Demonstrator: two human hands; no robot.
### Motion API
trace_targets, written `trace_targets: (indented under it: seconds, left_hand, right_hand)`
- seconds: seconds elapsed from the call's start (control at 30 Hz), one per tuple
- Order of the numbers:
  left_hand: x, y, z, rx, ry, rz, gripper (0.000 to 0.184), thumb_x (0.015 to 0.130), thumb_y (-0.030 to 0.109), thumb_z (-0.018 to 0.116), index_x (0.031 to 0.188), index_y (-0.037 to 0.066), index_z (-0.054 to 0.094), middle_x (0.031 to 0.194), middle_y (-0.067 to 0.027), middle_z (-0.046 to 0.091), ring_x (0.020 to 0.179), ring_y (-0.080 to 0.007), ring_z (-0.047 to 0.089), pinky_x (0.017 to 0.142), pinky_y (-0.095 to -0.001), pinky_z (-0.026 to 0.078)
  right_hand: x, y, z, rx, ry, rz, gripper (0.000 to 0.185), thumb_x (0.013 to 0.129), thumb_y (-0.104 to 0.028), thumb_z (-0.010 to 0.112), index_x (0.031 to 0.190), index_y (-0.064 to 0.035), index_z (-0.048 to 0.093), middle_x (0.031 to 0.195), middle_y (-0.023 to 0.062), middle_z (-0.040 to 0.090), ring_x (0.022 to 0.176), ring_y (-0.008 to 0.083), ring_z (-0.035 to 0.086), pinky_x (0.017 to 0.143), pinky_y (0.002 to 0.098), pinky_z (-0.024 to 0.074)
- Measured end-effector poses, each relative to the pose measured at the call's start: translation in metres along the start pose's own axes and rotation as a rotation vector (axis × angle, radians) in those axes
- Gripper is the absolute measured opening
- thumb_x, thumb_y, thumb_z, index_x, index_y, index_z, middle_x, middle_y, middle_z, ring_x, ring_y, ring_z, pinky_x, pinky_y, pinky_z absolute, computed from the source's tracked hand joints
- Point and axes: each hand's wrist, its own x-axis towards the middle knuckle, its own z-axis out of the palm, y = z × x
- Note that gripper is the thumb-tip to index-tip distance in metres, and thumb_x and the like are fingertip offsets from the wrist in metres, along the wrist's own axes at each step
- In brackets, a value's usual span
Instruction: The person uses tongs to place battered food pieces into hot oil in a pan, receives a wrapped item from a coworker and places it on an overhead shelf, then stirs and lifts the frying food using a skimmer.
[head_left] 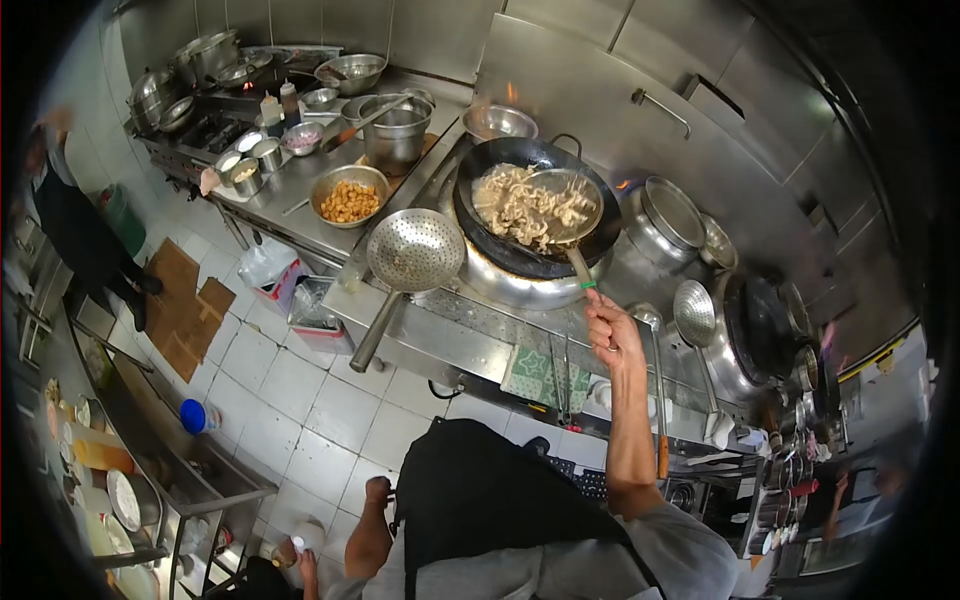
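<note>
My right hand (612,328) is closed round the handle of a round strainer (583,262), just behind a green band. The strainer's bowl rests among pale, sliced food (515,205) in a large black wok (490,255). This wok sits on a burner, with steel around it. My left hand (378,490) hangs low at my side, fingers curled, and nothing shows in it. A perforated ladle (415,250) lies left of the wok, its handle jutting over the counter's front edge. Near my right forearm lie a long-handled ladle (660,400) and tongs (564,385) on a green patterned cloth (530,372).
Flames (512,93) show behind the wok. A bowl of browned pieces (350,203) and a steel pot (395,135) stand to the left. Another perforated ladle (695,315) lies right. One person in a dark apron (75,225) stands far left; another person's hand (305,565) shows at the bottom.
</note>
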Motion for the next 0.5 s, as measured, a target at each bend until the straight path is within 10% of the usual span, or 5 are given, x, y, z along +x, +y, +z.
trace_targets:
  seconds: [0.13,0.37,0.5]
  left_hand:
    - [0.002,0.002,0.008,-0.119,0.002,0.110,0.020,0.081,0.019,0.046,0.076,0.004,0.059,0.068,-0.0108,0.056,0.056,-0.0228,0.059,0.046,-0.0390,0.048]
    - [0.037,-0.040,0.031,1.123,0.190,0.779,0.028,0.085,0.030,0.053,0.074,0.009,0.068,0.077,-0.0125,0.068,0.073,-0.0285,0.066,0.068,-0.0397,0.053]
    - [0.030,-0.042,0.036,0.202,0.092,0.568,0.025,0.084,0.031,0.056,0.094,0.011,0.067,0.102,-0.0061,0.068,0.091,-0.0281,0.064,0.087,-0.0348,0.050]
  right_hand:
    - [-0.022,-0.014,0.025,-0.211,0.062,-0.089,0.020,0.093,-0.005,0.047,0.113,-0.0045,0.051,0.076,0.0052,0.053,0.039,0.0041,0.034,0.030,0.0197,0.0272]
    - [-0.009,-0.017,0.039,-0.649,0.250,-0.279,0.032,0.092,-0.006,0.049,0.124,-0.0013,0.049,0.071,0.0026,0.050,0.036,0.0047,0.033,0.029,0.0218,0.0252]
    - [0.007,-0.014,0.034,-0.808,0.264,-0.323,0.040,0.092,-0.006,0.049,0.131,-0.0017,0.045,0.072,0.0017,0.049,0.036,0.0052,0.034,0.029,0.0227,0.0257]
